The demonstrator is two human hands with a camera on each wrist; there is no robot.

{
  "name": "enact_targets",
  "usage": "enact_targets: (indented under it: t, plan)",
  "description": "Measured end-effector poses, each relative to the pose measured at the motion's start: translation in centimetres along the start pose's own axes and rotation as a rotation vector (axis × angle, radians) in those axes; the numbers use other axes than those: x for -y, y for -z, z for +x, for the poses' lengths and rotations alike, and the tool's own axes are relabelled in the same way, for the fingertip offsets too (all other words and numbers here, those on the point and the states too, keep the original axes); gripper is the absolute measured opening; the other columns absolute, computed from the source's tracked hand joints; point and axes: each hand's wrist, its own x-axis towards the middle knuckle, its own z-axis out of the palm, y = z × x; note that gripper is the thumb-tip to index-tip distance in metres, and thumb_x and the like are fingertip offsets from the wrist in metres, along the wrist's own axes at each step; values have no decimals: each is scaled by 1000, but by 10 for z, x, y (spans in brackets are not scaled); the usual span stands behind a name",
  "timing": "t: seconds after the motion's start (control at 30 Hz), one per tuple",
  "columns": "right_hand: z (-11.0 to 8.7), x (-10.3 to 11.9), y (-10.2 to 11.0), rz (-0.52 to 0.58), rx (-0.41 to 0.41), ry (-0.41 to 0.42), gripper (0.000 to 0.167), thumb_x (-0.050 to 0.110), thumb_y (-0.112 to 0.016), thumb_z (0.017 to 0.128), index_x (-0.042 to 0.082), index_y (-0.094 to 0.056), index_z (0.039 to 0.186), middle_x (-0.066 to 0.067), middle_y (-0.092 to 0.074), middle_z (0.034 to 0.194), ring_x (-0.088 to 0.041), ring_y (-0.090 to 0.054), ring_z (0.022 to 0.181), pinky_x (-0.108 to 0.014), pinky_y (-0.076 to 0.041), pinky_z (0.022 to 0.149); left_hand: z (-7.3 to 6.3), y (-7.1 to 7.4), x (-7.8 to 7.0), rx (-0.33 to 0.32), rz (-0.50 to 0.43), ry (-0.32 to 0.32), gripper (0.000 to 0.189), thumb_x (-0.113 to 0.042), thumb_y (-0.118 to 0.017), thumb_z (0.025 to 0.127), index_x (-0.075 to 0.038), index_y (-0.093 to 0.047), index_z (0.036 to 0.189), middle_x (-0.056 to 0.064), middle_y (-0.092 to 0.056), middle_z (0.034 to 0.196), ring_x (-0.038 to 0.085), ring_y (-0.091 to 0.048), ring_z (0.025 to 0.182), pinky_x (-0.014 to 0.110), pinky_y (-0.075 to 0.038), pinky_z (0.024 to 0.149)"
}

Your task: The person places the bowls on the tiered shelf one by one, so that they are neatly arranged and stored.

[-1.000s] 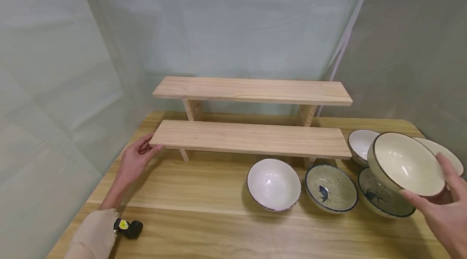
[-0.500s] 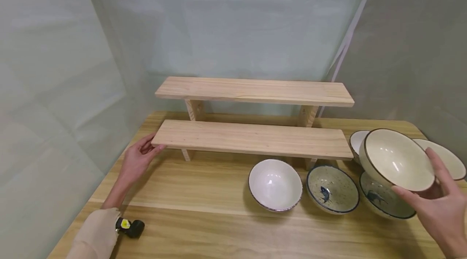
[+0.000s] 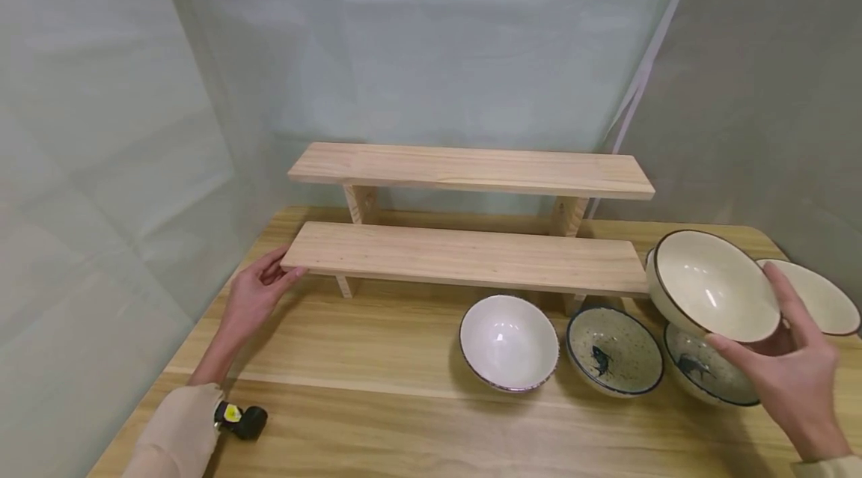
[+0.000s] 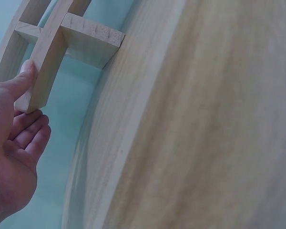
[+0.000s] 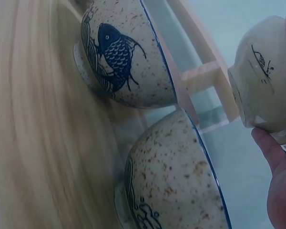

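Observation:
My right hand (image 3: 788, 366) holds a cream bowl (image 3: 717, 287) with a dark rim, tilted and lifted above the other bowls; the thumb and fingers grip its right side. Small dark drawings mark the outside of this bowl (image 5: 264, 76) in the right wrist view. At the left end of a two-tier wooden shelf (image 3: 465, 257), my left hand (image 3: 252, 295) pinches the lower board. The left wrist view has the thumb on one face of the board (image 4: 47, 71) and the fingers at its other side.
On the wooden table (image 3: 337, 418) stand a white bowl (image 3: 509, 343), a speckled fish bowl (image 3: 614, 351), another speckled bowl (image 3: 707, 366) and a cream bowl (image 3: 811, 297) at the far right. Pale curtains (image 3: 438, 37) hang behind and at the sides.
My right hand has carried the cream bowl left and slightly up, towards the shelf's right end; it now covers the white bowl behind. My left hand stays on the lower board.

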Motion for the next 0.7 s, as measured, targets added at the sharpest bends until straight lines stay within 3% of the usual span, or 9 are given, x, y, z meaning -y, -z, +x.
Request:
enact_targets:
  t: [0.23, 0.7]
  plan:
    - [3, -2, -10, 74, 15, 9, 104, -50, -49, 57, -8, -45, 152, -14, -42, 158, -17, -57, 118, -21, -57, 75, 0, 0, 0, 1, -4, -8, 66, -25, -66, 104, 13, -40, 152, 34, -52, 144, 46, -53, 129, 6, -46, 86]
    - [10, -5, -28, 58, 58, 0, 104, -48, -51, 60, -3, -46, 153, -13, -41, 157, -13, -64, 108, -22, -57, 74, 0, 0, -3, 3, -20, 19, 69, -24, -68, 104, 13, -38, 153, 36, -49, 146, 48, -52, 130, 5, -46, 85]
